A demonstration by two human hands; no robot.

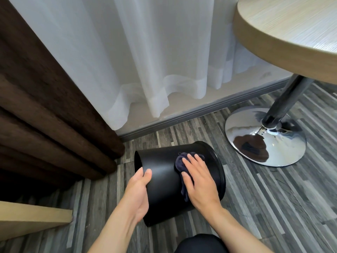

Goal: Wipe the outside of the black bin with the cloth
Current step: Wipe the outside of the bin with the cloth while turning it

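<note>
The black bin (162,181) lies on its side on the striped floor (259,201), between the brown curtain (45,115) and the chrome table base (284,148). The left hand (139,194) grips its narrower end, seemingly the base. The right hand (198,181), fingers straight, presses the dark cloth (179,162) flat against the bin's wall.

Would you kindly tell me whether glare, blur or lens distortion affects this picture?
Head view: sharp, evenly lit; wide-angle distortion slightly bows the skirting board; the chrome table base mirrors the room brightly; the black bin shows soft sheen, the cloth nearly merging with it.
</note>
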